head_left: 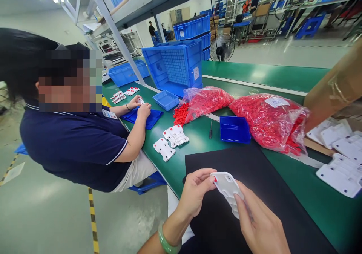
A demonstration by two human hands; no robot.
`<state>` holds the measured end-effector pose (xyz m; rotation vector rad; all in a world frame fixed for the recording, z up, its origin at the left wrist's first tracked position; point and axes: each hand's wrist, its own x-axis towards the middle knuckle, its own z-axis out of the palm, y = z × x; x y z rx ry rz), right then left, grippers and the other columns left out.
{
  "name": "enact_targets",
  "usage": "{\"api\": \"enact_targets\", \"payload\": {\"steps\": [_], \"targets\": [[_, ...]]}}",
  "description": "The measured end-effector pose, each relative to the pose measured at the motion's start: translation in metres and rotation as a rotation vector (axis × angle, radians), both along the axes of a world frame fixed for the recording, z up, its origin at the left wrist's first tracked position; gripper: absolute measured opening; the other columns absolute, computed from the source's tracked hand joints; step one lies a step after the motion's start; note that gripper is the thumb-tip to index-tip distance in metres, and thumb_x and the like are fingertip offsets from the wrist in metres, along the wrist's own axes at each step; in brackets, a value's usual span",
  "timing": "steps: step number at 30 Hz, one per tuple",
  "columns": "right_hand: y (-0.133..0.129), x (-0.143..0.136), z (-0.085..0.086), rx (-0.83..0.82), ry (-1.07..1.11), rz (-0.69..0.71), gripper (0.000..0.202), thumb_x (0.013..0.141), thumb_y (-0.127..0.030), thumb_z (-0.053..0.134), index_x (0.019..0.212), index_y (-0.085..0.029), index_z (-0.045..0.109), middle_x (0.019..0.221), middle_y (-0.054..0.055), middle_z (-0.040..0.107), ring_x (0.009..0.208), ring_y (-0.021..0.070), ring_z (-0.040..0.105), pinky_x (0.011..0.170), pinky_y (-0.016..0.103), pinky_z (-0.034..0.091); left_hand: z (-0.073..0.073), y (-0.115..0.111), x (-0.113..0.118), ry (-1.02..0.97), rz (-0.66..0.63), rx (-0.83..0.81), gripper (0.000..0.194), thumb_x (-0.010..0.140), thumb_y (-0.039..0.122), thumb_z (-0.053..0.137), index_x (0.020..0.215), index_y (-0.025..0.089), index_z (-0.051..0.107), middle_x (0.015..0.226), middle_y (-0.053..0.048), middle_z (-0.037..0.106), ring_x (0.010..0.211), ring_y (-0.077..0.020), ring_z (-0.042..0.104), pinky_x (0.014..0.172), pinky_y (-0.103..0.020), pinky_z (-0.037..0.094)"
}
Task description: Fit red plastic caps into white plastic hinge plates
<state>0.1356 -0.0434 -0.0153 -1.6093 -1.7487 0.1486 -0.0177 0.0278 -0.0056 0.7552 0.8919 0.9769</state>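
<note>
Both my hands hold one white plastic plate (227, 188) above a black mat (254, 193) on the green bench. My left hand (195, 193), with a green bangle on the wrist, pinches the plate's upper left corner, where a small red piece shows. My right hand (261, 225) grips its lower right part from underneath. Two clear bags of small red pieces (268, 120) lie behind the mat, one spilling pieces onto the bench.
A co-worker in a dark polo sits to my left, handling a white plate over a blue cloth (147, 116). Finished white plates (171, 141) lie between us. A small blue bin (234, 129), large blue crates (177, 67), more white plates (341, 171) and a cardboard box (333, 88) surround the mat.
</note>
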Motion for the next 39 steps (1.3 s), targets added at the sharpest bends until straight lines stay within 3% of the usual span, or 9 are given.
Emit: {"api": "enact_targets", "payload": {"steps": [9,12,15,19,25,30,36,39], "targets": [[-0.001,-0.003,-0.003,-0.011,-0.023,-0.049,0.036,0.093,-0.026,0.045,0.128,-0.023,0.054,0.108,0.008,0.071,0.093,0.0259,0.07,0.07,0.032,0.054,-0.004,0.002,0.008,0.026,0.043,-0.015,0.021,0.075,0.029,0.075,0.088,0.013,0.071,0.087,-0.008,0.071,0.082,-0.0179,0.064,0.078,-0.031,0.051],[0.002,0.002,-0.007,-0.15,0.147,-0.069,0.035,0.092,-0.034,0.046,0.123,-0.024,0.059,0.112,0.007,0.071,0.096,0.0251,0.069,0.071,0.03,0.057,-0.007,0.003,0.011,0.011,0.058,-0.022,0.021,0.075,0.029,0.075,0.088,0.013,0.07,0.086,-0.008,0.071,0.08,-0.0172,0.063,0.075,-0.029,0.049],[0.007,0.009,-0.008,-0.347,0.461,-0.086,0.039,0.089,-0.043,0.049,0.122,-0.024,0.059,0.116,0.006,0.069,0.096,0.0235,0.069,0.068,0.026,0.059,-0.006,0.003,0.011,-0.079,0.028,-0.048,0.026,0.076,0.03,0.074,0.096,0.013,0.07,0.093,-0.01,0.071,0.083,-0.0179,0.064,0.076,-0.029,0.048],[0.011,0.01,-0.002,-0.447,0.775,-0.092,0.045,0.084,-0.049,0.055,0.12,-0.021,0.059,0.115,0.009,0.069,0.095,0.0243,0.069,0.067,0.026,0.059,-0.002,0.002,0.009,-0.127,-0.027,-0.053,0.029,0.075,0.029,0.076,0.098,0.014,0.068,0.093,-0.009,0.071,0.081,-0.017,0.064,0.074,-0.028,0.047],[0.003,-0.003,0.001,-0.447,0.802,-0.209,0.047,0.084,-0.053,0.053,0.12,-0.023,0.06,0.119,0.009,0.067,0.098,0.0259,0.068,0.059,0.025,0.058,0.0,0.003,0.012,-0.036,-0.023,-0.021,0.028,0.074,0.03,0.076,0.094,0.012,0.069,0.081,-0.007,0.071,0.069,-0.0139,0.06,0.068,-0.025,0.044],[0.004,0.001,-0.007,-0.459,0.691,-0.19,0.05,0.081,-0.049,0.059,0.124,-0.024,0.059,0.121,0.009,0.066,0.102,0.0277,0.066,0.062,0.026,0.059,-0.003,0.007,0.019,0.009,0.024,0.058,0.024,0.076,0.031,0.073,0.091,0.012,0.07,0.081,-0.008,0.071,0.071,-0.0146,0.06,0.068,-0.025,0.044],[0.02,0.009,-0.002,-0.592,1.179,-0.115,0.056,0.079,-0.05,0.063,0.125,-0.02,0.053,0.098,0.01,0.073,0.075,0.0264,0.071,0.051,0.03,0.056,-0.006,0.005,0.016,-0.153,-0.053,-0.018,0.034,0.086,0.037,0.062,0.11,0.013,0.067,0.1,-0.013,0.071,0.09,-0.0207,0.065,0.084,-0.033,0.046],[0.021,0.005,0.0,-0.603,1.277,-0.127,0.054,0.079,-0.049,0.064,0.123,-0.02,0.054,0.096,0.009,0.074,0.073,0.0255,0.071,0.05,0.03,0.054,-0.003,0.002,0.013,-0.188,-0.098,-0.006,0.036,0.09,0.038,0.056,0.114,0.013,0.067,0.104,-0.015,0.07,0.093,-0.0223,0.065,0.087,-0.035,0.046]]}}
